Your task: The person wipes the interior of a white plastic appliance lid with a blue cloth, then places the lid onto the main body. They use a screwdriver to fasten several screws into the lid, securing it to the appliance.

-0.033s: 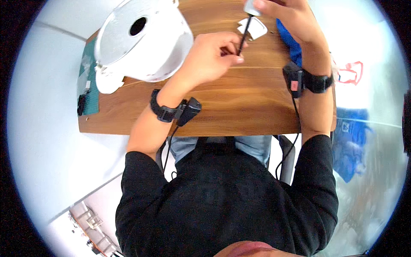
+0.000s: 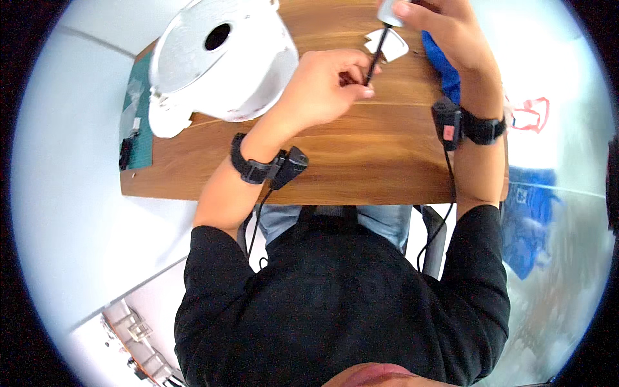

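Note:
At the far side of the table, my right hand (image 2: 445, 29) is closed around the pale grey handle of a screwdriver (image 2: 379, 54), partly cut off by the top edge. Its thin black shaft slants down toward my left hand (image 2: 332, 84), whose thumb and fingers pinch around the lower end. Whether a small part sits at the tip is hidden by those fingers. Just beyond the shaft lies a small white plastic piece (image 2: 395, 46). Left of my left hand stands a large white round housing (image 2: 258, 77) with a dark round hole in its top face.
On the brown wooden table (image 2: 361, 155), a green cutting mat (image 2: 143, 145) with clear plastic and a black item lies at the left edge. Blue material (image 2: 445, 71) lies beside my right wrist. Black devices with cables (image 2: 290, 169) are strapped to both wrists.
The whole view has shifted slightly, with the table, the housing and both hands appearing a little farther right. Both hands keep the same grip on the screwdriver.

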The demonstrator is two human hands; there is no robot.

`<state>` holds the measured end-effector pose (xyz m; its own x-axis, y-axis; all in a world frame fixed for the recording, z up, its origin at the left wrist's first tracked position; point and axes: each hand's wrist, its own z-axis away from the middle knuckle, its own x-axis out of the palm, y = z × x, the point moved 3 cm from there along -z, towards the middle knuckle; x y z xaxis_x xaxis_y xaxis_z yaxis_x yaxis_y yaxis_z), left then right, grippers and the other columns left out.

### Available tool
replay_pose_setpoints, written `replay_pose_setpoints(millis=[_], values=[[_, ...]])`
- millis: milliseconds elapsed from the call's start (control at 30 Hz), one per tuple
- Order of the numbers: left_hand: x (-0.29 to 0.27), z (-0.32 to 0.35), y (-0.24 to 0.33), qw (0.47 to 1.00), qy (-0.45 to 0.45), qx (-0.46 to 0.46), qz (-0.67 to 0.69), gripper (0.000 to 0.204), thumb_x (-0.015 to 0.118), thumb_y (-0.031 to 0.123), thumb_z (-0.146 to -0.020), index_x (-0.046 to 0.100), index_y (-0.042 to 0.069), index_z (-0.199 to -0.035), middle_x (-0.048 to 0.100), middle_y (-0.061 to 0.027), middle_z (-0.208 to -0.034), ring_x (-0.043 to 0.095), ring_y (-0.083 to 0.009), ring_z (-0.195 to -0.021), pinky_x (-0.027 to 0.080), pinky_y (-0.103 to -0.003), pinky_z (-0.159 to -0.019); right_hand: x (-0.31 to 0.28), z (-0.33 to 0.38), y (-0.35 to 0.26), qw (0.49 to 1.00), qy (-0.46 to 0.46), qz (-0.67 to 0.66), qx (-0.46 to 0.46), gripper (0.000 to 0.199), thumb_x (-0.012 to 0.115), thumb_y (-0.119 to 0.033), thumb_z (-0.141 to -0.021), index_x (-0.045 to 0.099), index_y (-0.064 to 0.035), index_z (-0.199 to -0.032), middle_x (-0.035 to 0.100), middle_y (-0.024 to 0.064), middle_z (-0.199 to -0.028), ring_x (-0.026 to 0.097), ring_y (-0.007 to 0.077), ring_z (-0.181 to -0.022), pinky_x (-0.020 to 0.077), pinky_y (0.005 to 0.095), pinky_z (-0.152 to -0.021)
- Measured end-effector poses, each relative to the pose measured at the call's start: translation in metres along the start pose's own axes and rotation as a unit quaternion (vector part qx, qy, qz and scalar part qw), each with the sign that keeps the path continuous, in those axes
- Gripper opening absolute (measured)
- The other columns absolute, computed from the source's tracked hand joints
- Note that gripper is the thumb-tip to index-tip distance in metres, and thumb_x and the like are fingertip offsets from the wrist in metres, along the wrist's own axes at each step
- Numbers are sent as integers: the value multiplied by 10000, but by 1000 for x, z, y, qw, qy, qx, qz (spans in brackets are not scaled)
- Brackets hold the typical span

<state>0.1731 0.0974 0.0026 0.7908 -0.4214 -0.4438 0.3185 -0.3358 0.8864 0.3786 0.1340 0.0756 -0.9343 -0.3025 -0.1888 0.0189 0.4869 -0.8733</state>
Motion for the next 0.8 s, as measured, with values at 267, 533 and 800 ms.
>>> replay_pose_setpoints(millis=[267, 533, 800], values=[[-55, 39, 67, 977, 114, 92, -153, 238, 834, 29, -797, 759, 35, -1023, 757, -21, -812, 606, -48, -665, 465, -222, -594, 49, -36, -50, 985, 49, -141, -91, 364, 728, -102, -929, 649, 64, -1243, 706, 68, -954, 669, 147, -856, 543, 282, -802], [-143, 82, 81, 934, 217, 43, -280, 286, 861, 154, -778, 802, 96, -1052, 784, -39, -822, 707, -110, -752, 544, -253, -689, 133, -106, -99, 984, -65, -90, -139, 320, 756, -118, -921, 655, 59, -1167, 674, 52, -940, 639, 123, -837, 530, 267, -736], [-177, 91, 42, 960, 232, 18, -154, 267, 849, 101, -796, 815, 86, -1060, 783, -47, -855, 705, -90, -779, 545, -243, -711, 163, -123, -94, 988, -44, -62, -136, 244, 760, -83, -898, 679, 61, -1077, 684, 57, -899, 628, 124, -814, 527, 271, -739]])
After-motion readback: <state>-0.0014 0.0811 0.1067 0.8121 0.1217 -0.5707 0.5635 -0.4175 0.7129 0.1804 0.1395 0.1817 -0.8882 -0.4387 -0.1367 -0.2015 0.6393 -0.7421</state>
